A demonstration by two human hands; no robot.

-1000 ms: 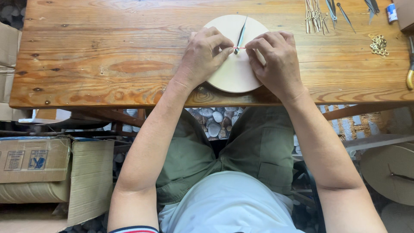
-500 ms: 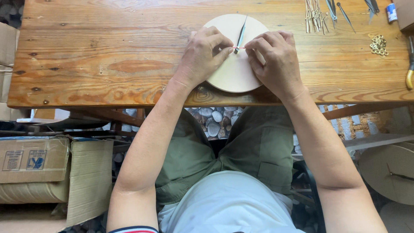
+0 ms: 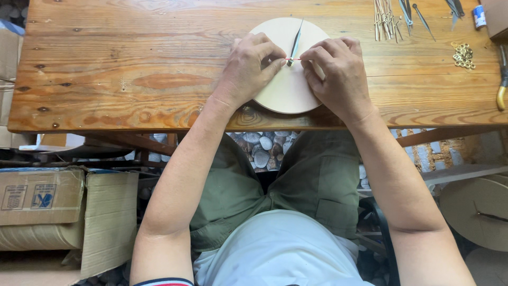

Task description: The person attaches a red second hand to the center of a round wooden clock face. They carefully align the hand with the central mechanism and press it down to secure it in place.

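the pale round wooden clock disc [image 3: 288,87] is lying flat at the near edge of the brown plank bench [image 3: 132,79]. both hands are meeting at its centre: the left hand [image 3: 247,68] and the right hand [image 3: 338,74] are each pinching the thin red second hand [image 3: 294,59], whose long axis is running 3 to 9 o'clock. one dark clock hand [image 3: 297,38] is pointing towards 12. counted: one disc, two hands.

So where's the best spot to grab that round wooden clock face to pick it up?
Probably the near rim of the round wooden clock face. It lies flat on the wooden table, right by the near edge, so fingers can come from that side and pinch under the rim, clear of the dark clock hands.
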